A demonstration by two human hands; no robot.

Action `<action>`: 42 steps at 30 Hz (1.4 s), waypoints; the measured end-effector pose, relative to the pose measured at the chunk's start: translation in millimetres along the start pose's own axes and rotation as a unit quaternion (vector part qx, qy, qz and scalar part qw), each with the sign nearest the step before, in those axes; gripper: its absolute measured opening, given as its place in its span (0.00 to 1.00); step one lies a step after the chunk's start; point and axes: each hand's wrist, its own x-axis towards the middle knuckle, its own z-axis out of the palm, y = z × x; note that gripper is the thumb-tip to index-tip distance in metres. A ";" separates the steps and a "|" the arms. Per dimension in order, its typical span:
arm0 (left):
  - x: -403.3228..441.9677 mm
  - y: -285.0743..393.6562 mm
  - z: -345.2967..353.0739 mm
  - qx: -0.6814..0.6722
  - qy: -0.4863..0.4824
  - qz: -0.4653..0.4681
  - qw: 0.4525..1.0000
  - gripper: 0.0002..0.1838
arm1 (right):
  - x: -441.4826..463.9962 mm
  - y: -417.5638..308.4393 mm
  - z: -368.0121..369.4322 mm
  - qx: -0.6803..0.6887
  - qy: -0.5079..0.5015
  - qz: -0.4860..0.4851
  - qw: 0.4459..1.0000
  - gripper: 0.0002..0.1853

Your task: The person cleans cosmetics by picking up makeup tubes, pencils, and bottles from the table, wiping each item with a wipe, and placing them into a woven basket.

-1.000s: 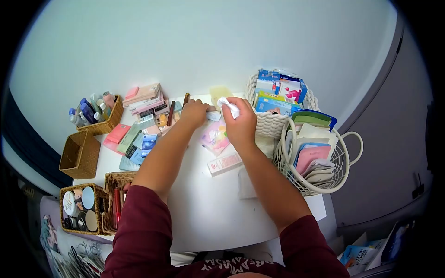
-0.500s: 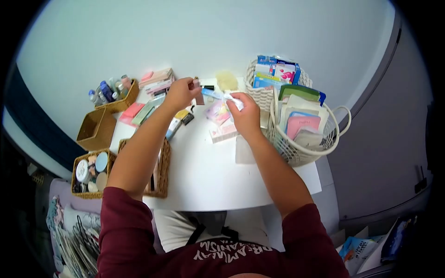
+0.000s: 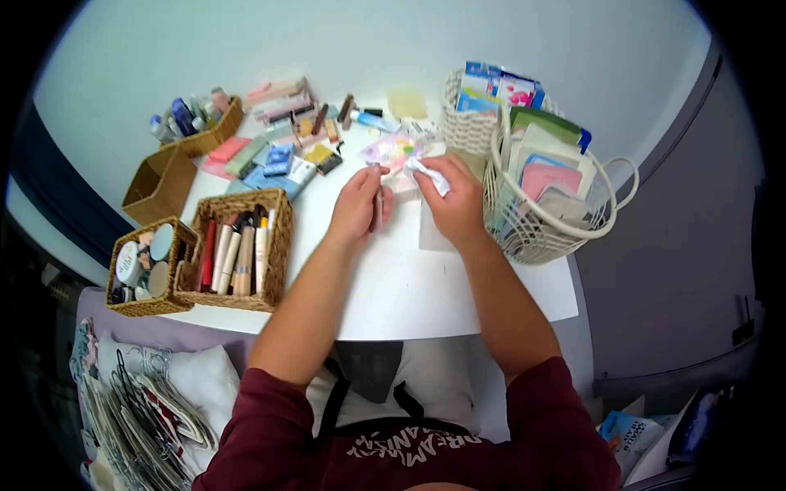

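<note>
My left hand [image 3: 358, 206] is closed around a small slim pinkish tube [image 3: 377, 209], held upright over the white table [image 3: 385, 303]. Close to its right, my right hand [image 3: 452, 196] pinches a crumpled white tissue [image 3: 435, 179]. The two hands are apart. Beyond them lie a pink patterned packet [image 3: 391, 149] and a blue-and-white tube [image 3: 375, 122]. A pale pink box is partly hidden between the hands. Small boxes and cosmetics, among them a blue box [image 3: 279, 159], are spread to the left of my left hand.
At the left stand a wicker basket of tubes [image 3: 282, 245], a basket of round jars [image 3: 184, 286], a brown basket [image 3: 155, 188] and a basket of bottles [image 3: 233, 119]. White baskets of boxes [image 3: 471, 128] and packets [image 3: 602, 221] stand at the right.
My left hand has come back toward me from the far side of the table with the tube. My right hand still holds the tissue. The view has shifted, showing the basket of tubes fully.
</note>
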 end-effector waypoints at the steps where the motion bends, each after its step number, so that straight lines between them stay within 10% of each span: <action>1: -4.0 1.3 2.4 0.008 -0.012 -0.005 1.000 0.19 | -1.8 -0.3 -0.5 -0.005 -0.011 -0.004 1.000 0.09; 14: -25.4 11.2 28.6 -0.003 -0.025 -0.129 0.991 0.15 | -8.9 0.7 9.6 -0.018 -0.014 -0.040 0.999 0.12; 35: -14.8 7.3 1.3 -0.182 0.043 0.054 0.981 0.22 | -25.9 -13.4 24.8 0.052 -0.224 -0.102 0.968 0.14; 42: -27.1 8.7 28.5 -0.137 -0.021 -0.026 0.990 0.19 | -10.0 -6.1 7.8 0.019 -0.044 -0.055 0.997 0.13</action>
